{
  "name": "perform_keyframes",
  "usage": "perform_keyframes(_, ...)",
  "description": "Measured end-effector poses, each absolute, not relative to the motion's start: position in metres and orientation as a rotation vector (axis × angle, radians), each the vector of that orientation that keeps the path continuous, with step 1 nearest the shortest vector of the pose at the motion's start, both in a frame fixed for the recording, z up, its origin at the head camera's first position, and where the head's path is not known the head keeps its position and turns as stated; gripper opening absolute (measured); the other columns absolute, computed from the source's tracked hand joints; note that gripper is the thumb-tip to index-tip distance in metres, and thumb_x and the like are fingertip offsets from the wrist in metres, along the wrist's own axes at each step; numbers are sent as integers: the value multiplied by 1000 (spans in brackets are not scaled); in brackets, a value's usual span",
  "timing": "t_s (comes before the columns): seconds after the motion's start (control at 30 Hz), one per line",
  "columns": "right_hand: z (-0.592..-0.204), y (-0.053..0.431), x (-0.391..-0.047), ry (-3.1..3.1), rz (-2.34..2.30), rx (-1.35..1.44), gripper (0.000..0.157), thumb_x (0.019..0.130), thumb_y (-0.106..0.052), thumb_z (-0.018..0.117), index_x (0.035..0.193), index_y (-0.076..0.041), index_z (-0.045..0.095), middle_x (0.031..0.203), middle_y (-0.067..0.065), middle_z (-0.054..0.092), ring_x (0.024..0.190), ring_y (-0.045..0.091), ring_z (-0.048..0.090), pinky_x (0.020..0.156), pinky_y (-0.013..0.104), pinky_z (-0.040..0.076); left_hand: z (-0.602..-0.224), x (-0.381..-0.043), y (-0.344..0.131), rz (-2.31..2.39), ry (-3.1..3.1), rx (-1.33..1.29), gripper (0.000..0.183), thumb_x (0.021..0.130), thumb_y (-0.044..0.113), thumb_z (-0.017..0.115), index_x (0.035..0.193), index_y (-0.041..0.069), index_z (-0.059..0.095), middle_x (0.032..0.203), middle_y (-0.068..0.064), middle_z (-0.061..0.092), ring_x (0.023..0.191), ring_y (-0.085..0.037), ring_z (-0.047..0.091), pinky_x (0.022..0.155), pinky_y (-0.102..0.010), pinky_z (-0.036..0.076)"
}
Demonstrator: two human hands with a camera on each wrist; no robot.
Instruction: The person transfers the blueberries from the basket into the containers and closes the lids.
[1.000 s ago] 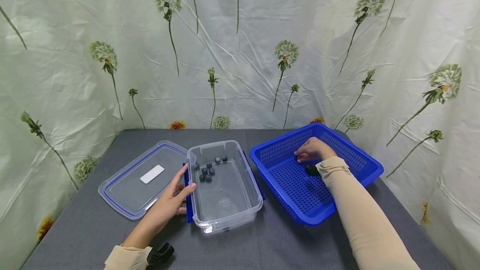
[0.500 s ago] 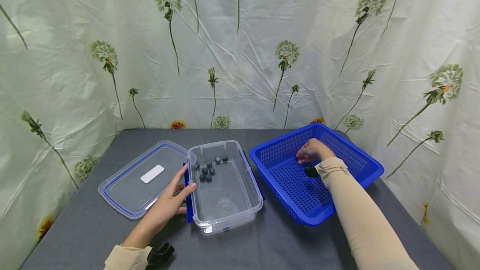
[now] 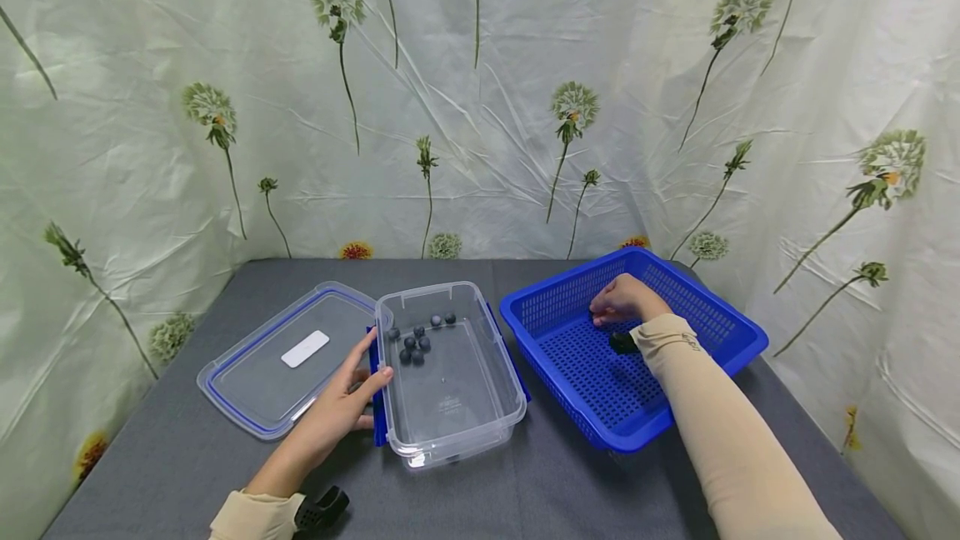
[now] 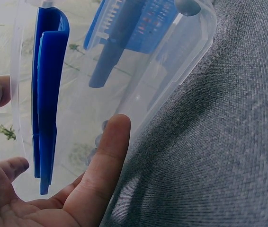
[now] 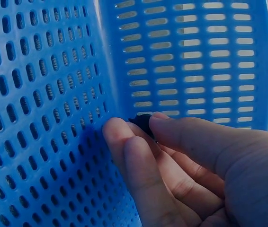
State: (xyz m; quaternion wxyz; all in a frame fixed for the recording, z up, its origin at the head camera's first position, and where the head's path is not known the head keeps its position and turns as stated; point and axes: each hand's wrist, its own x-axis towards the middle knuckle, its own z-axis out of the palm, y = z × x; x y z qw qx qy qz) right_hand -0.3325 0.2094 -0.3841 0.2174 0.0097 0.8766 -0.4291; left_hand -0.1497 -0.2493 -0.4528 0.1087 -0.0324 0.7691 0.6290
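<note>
Blueberries [image 3: 417, 357], several of them, lie on the floor of a clear plastic container [image 3: 461, 407], mostly toward its far left. My left hand [image 3: 330, 411] holds this container by its left side, thumb at the rim and fingers along the outer wall. In the left wrist view the hand reaches around a hanging blue locking clip [image 4: 49, 94]. Inside a blue plastic basket [image 3: 581, 357], my right hand [image 3: 628, 300] is down near the floor. The right wrist view shows its thumb and fingers pinching a dark blueberry [image 5: 143, 123] close to the basket's wall.
A clear lid [image 3: 251, 386] with a blue seal and white label lies left of the container, one end beside its rim. Grey cloth [image 3: 517, 490] covers the table. A floral curtain [image 3: 510, 107] hangs behind and along both sides.
Both hands stay almost where they were; the right hand shifts only slightly inside the basket. The container, its blueberries and the lid are unmoved.
</note>
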Motion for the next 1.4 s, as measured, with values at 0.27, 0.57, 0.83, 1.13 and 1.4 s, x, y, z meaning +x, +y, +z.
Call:
perform_keyframes(0.27, -370, 208, -331, 2441, -1192, -60, 26, 104, 4, 61, 121, 23, 67, 83, 7, 77, 70, 9, 73, 70, 21, 63, -452, -149, -249, 1853, 2260, -78, 78, 112, 40, 59, 172, 44, 9, 154, -33, 37, 122, -44, 66, 86, -55, 67)
perform_keyframes(0.57, -354, 199, -331, 2425, -1247, -82, 27, 104, 5, 61, 124, 23, 65, 80, 5, 77, 68, 9, 74, 69, 20, 63, -453, -149, -250, 1856, 2257, -73, 79, 111, 42, 60, 172, 43, 9, 155, -33, 37, 124, -46, 66, 86, -56, 67)
perform_keyframes(0.83, -342, 192, -329, 2437, -1245, -102, 29, 105, 4, 62, 128, 21, 64, 87, 7, 78, 73, 10, 75, 70, 18, 63, -454, -148, -250, 1845, 2271, -91, 78, 112, 40, 59, 172, 44, 10, 155, -33, 37, 122, -44, 67, 86, -56, 67)
perform_keyframes(1.13, -331, 183, -329, 2427, -1284, -173, 32, 104, 3, 65, 130, 22, 62, 84, 4, 77, 72, 9, 75, 70, 17, 63, -455, -149, -251, 1868, 2244, -42, 80, 112, 37, 59, 173, 41, 7, 154, -34, 37, 121, -43, 67, 85, -56, 67)
perform_keyframes(1.4, -318, 165, -324, 2459, -1294, -190, 30, 104, 2, 65, 128, 20, 65, 90, 11, 79, 74, 12, 77, 70, 17, 63, -455, -149, -251, 1875, 2239, -26, 81, 112, 35, 59, 173, 40, 6, 153, -35, 37, 121, -44, 68, 85, -57, 67)
